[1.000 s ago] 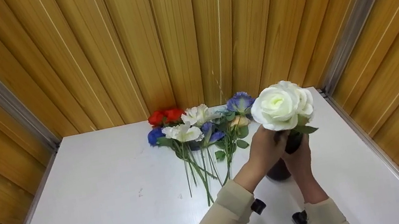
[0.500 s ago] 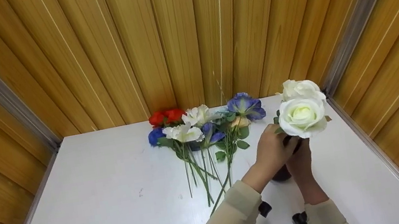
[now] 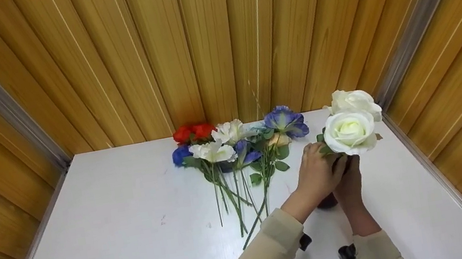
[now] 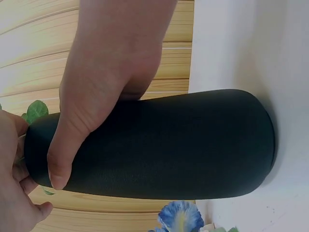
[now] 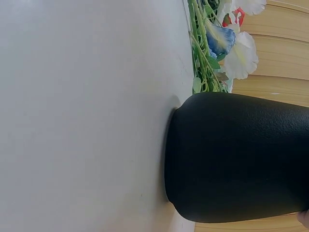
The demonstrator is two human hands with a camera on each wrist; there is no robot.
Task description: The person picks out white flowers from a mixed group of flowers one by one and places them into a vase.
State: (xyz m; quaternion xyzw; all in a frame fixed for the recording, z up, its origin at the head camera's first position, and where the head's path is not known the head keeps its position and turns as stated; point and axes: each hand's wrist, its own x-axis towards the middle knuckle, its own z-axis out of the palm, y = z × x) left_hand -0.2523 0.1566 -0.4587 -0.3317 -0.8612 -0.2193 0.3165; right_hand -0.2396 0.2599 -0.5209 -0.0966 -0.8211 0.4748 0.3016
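A black vase (image 4: 183,145) stands upright on the white table. My right hand (image 4: 113,72) grips its neck, thumb wrapped across the side; in the head view this hand (image 3: 348,185) is partly behind the left. My left hand (image 3: 318,173) is up at the vase's mouth, fingers curled around the stem of a white rose (image 3: 349,131), just below the bloom. In the left wrist view the left hand (image 4: 14,179) is right at the rim, beside a green leaf (image 4: 37,110). A second white rose (image 3: 356,101) shows behind the first. The stems inside are hidden.
Left of the vase lies a loose pile of artificial flowers: red blooms (image 3: 193,132), a blue one (image 3: 181,155), white ones (image 3: 214,152) and a purple one (image 3: 286,121). Their green stems (image 3: 265,198) point toward me. Wood-panelled walls (image 3: 209,49) enclose the table (image 3: 125,220).
My left hand has shifted right with the white rose, which turned and now sits in front of the other white rose. The right hand stays on the vase. In the last half second little has moved.
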